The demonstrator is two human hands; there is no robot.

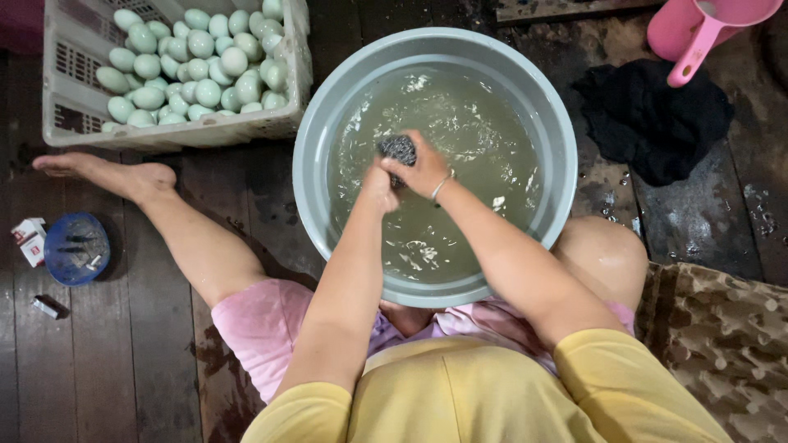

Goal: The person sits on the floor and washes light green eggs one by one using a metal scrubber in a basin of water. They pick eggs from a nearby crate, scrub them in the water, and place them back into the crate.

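Both hands are over the middle of the round grey plastic basin (312, 123), which is filled with murky, greenish water flecked with white foam. The right hand (424, 171) grips a dark grey steel-wool scouring pad (398, 148), a tight, wiry, glinting ball that sits just above the water, fingers wrapped round its lower side. A thin bracelet rings that wrist. The left hand (378, 186) is curled right against the right one, closed on something beneath the pad, but what it holds is hidden behind the fingers, so I cannot tell.

The basin rests on the dark wooden plank floor (148, 344) between the person's knees; pink shorts and a yellow top fill the lower edge of the view, and one bare leg stretches out to the left.

Just beside the basin, upper left, stands a pale grey slatted plastic crate (74, 49) heaped with pale green eggs (197, 66), smooth and oval. Top right, a pink plastic scoop with a long handle (698, 41) lies near a crumpled black cloth (652, 115). Far left, a small blue round bowl (75, 246) sits on the floor.
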